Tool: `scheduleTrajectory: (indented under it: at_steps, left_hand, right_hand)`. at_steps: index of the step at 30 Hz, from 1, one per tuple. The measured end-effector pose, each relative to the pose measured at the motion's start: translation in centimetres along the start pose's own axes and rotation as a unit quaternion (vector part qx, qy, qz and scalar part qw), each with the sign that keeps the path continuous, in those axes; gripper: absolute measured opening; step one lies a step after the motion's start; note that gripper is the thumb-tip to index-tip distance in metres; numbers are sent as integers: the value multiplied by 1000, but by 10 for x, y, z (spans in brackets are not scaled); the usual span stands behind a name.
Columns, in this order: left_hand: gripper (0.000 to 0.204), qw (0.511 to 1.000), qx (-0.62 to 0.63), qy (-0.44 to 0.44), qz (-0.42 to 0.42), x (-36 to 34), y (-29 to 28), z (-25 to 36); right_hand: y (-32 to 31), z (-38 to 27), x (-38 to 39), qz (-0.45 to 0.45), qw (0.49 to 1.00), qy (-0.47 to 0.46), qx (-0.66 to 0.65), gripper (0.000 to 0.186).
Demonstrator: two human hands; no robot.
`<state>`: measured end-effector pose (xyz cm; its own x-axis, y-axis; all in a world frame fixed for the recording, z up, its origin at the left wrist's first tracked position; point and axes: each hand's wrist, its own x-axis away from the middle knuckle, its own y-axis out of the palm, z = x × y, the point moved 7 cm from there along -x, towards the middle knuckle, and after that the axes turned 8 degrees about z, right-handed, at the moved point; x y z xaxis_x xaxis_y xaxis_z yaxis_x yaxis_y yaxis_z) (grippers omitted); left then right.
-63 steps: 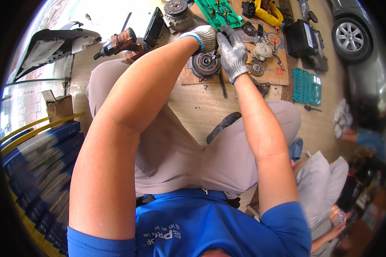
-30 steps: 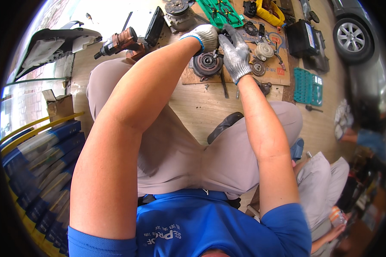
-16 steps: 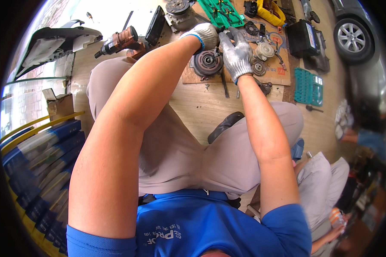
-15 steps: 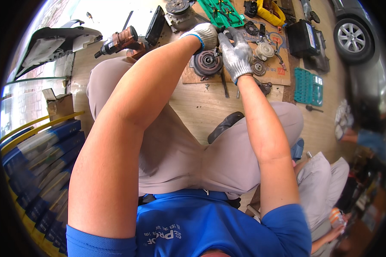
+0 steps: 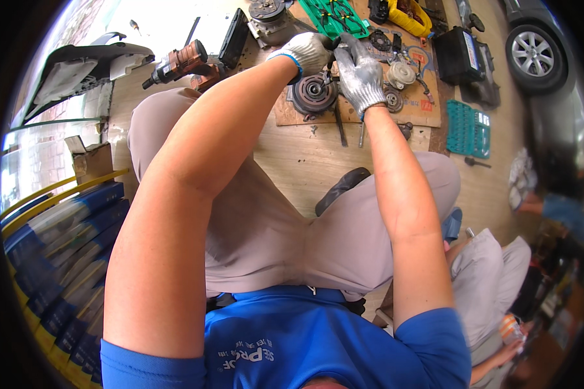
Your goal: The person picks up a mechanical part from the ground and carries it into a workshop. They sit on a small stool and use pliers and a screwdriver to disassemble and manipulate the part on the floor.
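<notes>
Both my hands wear whitish knit gloves with greyish, soiled palms and meet at the far side of the cardboard. My left hand (image 5: 310,53) is closed, its fingertips around a small dark part that I cannot make out. Against it, my right hand (image 5: 359,72) pinches at the same spot with bent fingers; what lies between them is mostly hidden. Just below the hands a round metal pulley (image 5: 313,95) with concentric rings lies on the cardboard sheet (image 5: 289,118). Right of my right hand are a pale round coil-like part (image 5: 401,76) and a smaller pulley (image 5: 393,100).
A compressor-like metal unit (image 5: 270,26), an orange-brown power tool (image 5: 178,63) and a green tool tray (image 5: 334,16) lie around. Rightward are a black battery (image 5: 459,57), a teal socket case (image 5: 468,129) and a car wheel (image 5: 534,54). Another person's legs (image 5: 483,279) show lower right.
My right hand has shifted slightly up and its fingers have drawn closer to the left hand. My left hand stays nearly in place.
</notes>
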<state>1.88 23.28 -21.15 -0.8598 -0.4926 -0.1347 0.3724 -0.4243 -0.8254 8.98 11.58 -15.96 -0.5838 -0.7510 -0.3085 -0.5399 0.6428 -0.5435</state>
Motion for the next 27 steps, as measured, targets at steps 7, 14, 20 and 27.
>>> scheduleTrajectory:
  at_steps: [7,14,20,27]
  left_hand:
    - [35,999,8,1,43,6,-18,13]
    - [35,992,-92,67,53,5,-6,13]
    - [32,994,-57,45,84,7,-5,7]
    - [31,997,6,-4,77,11,-12,13]
  right_hand:
    - [1,-2,-2,0,1000,-25,7,42]
    - [4,-2,-6,20,998,-31,44,44]
    - [7,-4,-4,12,998,-45,44,43]
    - [3,-7,-2,12,994,-85,67,40]
